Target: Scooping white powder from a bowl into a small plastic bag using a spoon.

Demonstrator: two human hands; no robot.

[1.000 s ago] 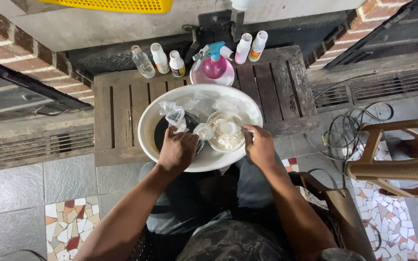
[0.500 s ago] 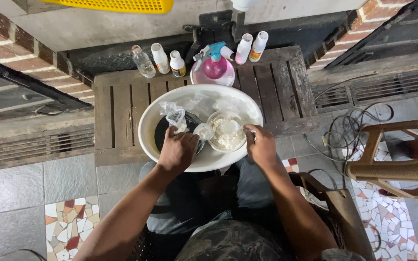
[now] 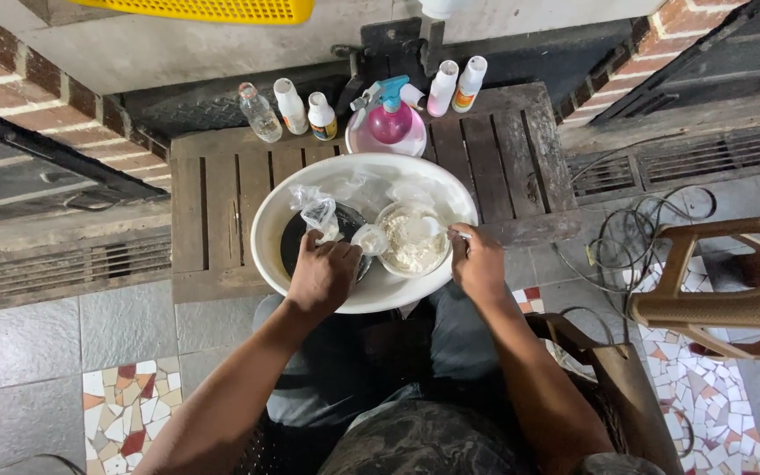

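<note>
A wide white basin [image 3: 270, 230] rests on a low wooden slatted bench [image 3: 213, 202]. Inside it stands a small clear bowl of white powder [image 3: 411, 239] beside a dark round dish [image 3: 296, 244]. My left hand [image 3: 323, 274] holds a crumpled clear plastic bag [image 3: 320, 213] over the dark dish, and a small white lump sits between that hand and the bowl. My right hand [image 3: 478, 262] grips a thin utensil handle [image 3: 461, 234] that reaches into the powder bowl.
Several small bottles [image 3: 290, 107] and a pink spray bottle [image 3: 390, 116] line the bench's far edge. A brown plastic stool [image 3: 732, 290] stands at the right, with loose cables [image 3: 635, 242] beside it. A yellow crate [image 3: 213, 9] sits above. Tiled floor surrounds my knees.
Both hands stay in the basin. The right hand has shifted slightly at the powder bowl's rim; the left hand has barely moved.
</note>
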